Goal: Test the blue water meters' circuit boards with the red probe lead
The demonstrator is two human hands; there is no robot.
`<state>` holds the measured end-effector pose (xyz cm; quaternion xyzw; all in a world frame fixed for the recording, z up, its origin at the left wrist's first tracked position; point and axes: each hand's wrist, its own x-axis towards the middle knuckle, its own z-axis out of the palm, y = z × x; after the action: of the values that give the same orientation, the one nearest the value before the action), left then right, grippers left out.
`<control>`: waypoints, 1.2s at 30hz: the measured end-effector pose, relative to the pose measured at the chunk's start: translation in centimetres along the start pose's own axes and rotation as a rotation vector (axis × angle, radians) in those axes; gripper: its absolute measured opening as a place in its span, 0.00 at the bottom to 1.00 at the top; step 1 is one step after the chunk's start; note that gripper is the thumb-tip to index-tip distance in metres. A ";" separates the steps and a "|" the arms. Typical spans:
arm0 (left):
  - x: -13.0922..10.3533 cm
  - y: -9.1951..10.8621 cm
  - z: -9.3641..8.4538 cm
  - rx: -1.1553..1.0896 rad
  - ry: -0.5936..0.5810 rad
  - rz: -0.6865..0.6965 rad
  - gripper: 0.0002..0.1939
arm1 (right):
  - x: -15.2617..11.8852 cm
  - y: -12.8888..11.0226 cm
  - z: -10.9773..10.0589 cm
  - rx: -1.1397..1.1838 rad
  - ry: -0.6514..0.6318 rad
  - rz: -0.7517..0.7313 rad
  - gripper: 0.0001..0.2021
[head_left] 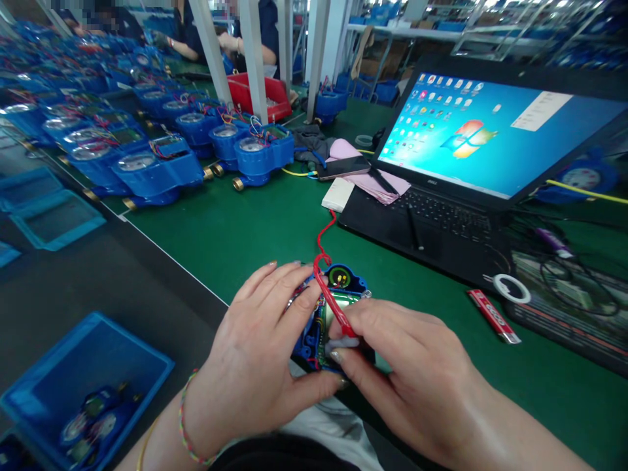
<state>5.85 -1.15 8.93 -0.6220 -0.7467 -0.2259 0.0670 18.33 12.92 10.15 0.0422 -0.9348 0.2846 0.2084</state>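
A blue housing [307, 343] with a circuit board and a round green part [339, 277] lies between my hands at the table's near edge. My left hand [269, 333] wraps round its left side, thumb along the near edge. In my right hand [407, 366], thumb and fingers pinch a grey connector [342, 343] over the board. A red cable [335, 304] runs from this connector up across the housing and on toward a small white box [338, 194]. The fingers partly hide the board.
An open laptop [432, 190] stands right, with a red-and-white packet [493, 316] and white ring [511, 288] near it. Blue meters [152, 171] crowd the back left. A blue bin [93, 386] sits low left. Behind are a red bin [258, 97], metal posts and other people.
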 end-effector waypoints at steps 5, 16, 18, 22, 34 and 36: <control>0.0 0.0 0.0 0.024 0.010 0.029 0.33 | -0.1 0.0 0.3 0.016 0.025 -0.013 0.04; 0.4 -0.2 -0.4 0.178 0.047 0.124 0.33 | 0.2 0.3 0.8 0.048 0.043 -0.005 0.05; 0.3 -0.2 -0.4 0.189 0.048 0.116 0.33 | 0.3 0.3 0.8 0.041 0.063 0.000 0.05; 0.3 -0.2 -0.3 0.209 0.058 0.124 0.35 | 0.2 0.5 0.8 0.039 0.071 0.008 0.05; 0.2 -0.6 0.0 0.083 0.003 0.050 0.38 | 0.2 0.4 -0.1 0.362 0.090 0.265 0.02; 0.2 -0.7 -0.1 0.065 -0.029 0.043 0.42 | 0.1 0.8 0.0 0.588 0.131 0.425 0.03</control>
<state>5.11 -1.10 8.88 -0.6385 -0.7411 -0.1910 0.0814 18.08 13.62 9.81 -0.1133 -0.7855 0.5801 0.1832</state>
